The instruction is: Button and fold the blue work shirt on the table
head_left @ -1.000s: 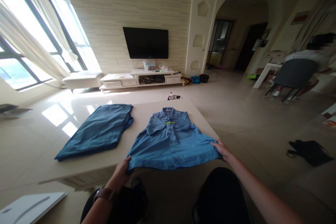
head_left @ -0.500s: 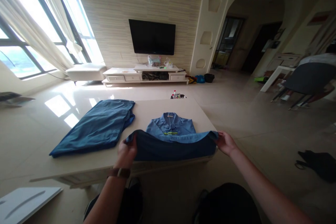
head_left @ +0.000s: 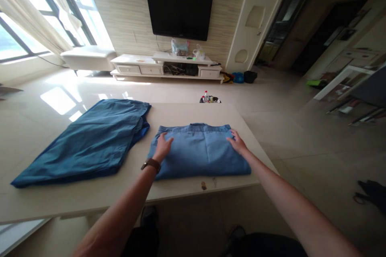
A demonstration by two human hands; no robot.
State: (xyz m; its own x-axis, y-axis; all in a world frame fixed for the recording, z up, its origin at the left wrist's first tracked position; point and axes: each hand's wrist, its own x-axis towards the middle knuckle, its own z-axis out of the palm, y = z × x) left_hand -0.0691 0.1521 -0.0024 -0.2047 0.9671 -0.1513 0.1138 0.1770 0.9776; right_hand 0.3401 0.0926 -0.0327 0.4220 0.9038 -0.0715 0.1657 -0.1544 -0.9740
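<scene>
A blue work shirt (head_left: 199, 152) lies folded into a rough rectangle on the pale table (head_left: 120, 192), its hem band along the far side and a bit of collar showing beyond it. My left hand (head_left: 163, 146) rests on the shirt's left part, fingers apart. At the far right corner, my right hand (head_left: 237, 141) touches the cloth with its fingers spread. Neither hand grips the fabric. To the left lies a pair of folded blue trousers (head_left: 87, 140), apart from the shirt.
A small brown mark or scrap (head_left: 204, 186) shows near the table's front edge. Beyond the table stands a bin with bottles (head_left: 208, 98). Farther off are a low TV cabinet (head_left: 132, 64), a television (head_left: 179, 8) and a padded bench (head_left: 89, 58). A chair (head_left: 369, 88) is at right.
The shirt's lower part, held up by both hands before, now lies folded over the collar and chest. My hands have moved forward and let go of the hem. The view has tipped down.
</scene>
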